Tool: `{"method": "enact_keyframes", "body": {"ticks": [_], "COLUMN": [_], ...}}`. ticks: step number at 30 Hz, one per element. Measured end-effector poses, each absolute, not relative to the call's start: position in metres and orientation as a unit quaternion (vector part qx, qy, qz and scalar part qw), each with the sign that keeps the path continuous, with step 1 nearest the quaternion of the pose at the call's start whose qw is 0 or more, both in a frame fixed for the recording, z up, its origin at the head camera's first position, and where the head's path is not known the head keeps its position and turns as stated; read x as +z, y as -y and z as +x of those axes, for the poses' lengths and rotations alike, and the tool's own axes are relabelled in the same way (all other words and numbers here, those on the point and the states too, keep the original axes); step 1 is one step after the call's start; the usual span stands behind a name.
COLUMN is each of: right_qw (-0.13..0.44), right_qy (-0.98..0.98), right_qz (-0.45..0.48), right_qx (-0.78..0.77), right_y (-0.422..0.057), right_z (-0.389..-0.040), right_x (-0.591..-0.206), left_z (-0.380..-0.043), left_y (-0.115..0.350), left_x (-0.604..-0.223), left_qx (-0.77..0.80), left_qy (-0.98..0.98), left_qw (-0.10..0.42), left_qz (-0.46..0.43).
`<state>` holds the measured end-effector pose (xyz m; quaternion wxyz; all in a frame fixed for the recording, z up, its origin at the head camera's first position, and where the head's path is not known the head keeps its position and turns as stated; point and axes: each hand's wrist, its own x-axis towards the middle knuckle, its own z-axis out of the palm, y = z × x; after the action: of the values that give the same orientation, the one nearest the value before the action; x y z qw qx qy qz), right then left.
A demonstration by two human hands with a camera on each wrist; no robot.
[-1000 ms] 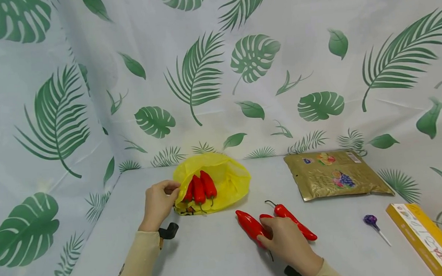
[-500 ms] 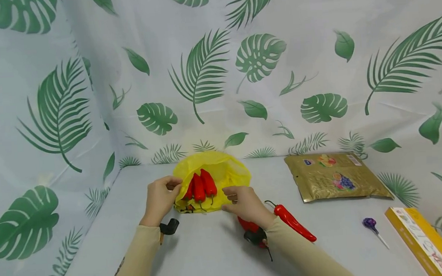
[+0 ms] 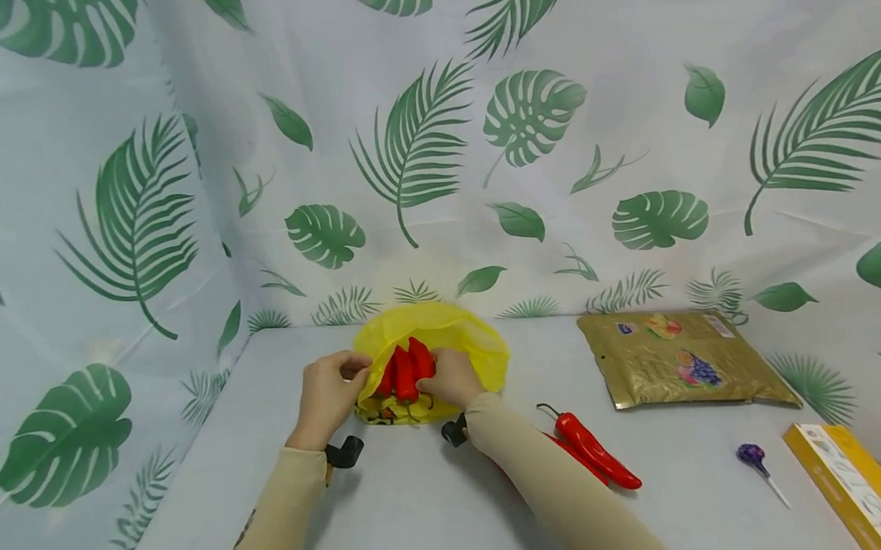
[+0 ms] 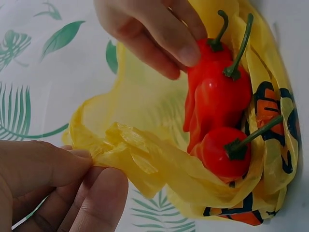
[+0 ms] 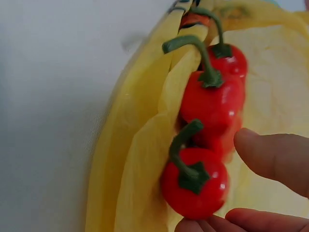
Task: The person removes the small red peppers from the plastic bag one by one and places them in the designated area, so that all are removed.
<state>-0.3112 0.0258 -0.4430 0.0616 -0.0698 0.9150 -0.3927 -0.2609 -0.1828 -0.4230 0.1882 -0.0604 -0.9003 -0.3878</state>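
My left hand (image 3: 332, 397) pinches the rim of a yellow plastic bag (image 3: 481, 343) between thumb and fingers; the gathered plastic (image 4: 130, 150) shows at its fingertips. Inside the bag's mouth lie three red chili peppers (image 3: 406, 375), green stems toward me. My right hand (image 3: 452, 380) reaches into the mouth from the right. In the right wrist view its fingers (image 5: 260, 220) lie right at the underside of the nearest pepper (image 5: 195, 183), with the thumb (image 5: 275, 157) apart from them beside the peppers. More red chili peppers (image 3: 599, 453) lie on the table, partly hidden by my right sleeve.
A gold foil packet (image 3: 677, 362) lies at the back right of the white table (image 3: 400, 510). Nearer the right edge are a purple-topped lollipop (image 3: 752, 458) and a yellow pasta box (image 3: 863, 485). A leaf-printed cloth (image 3: 435, 167) stands behind the table.
My right hand has left the peppers on the table and moved left and forward into the bag's mouth, against the peppers there. My left hand stays on the bag's rim.
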Motion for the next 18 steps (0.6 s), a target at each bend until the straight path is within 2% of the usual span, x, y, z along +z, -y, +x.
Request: {"method": "enact_keyframes", "body": {"ticks": [11, 18], "right_qw": [0.061, 0.049], "right_qy": [-0.913, -0.913], "right_qz": [-0.024, -0.026], "right_qx": [-0.402, -0.405], "right_y": [-0.024, -0.020], "right_z": [-0.332, -0.329], "right_x": [-0.462, -0.457], "left_z": [-0.262, -0.262], "left_y": [0.180, 0.187], "left_x": [-0.423, -0.424], "left_qx": [-0.384, -0.383], "left_qy": [0.903, 0.903], "left_qw": [0.186, 0.187], "left_qz": [-0.050, -0.047]}}
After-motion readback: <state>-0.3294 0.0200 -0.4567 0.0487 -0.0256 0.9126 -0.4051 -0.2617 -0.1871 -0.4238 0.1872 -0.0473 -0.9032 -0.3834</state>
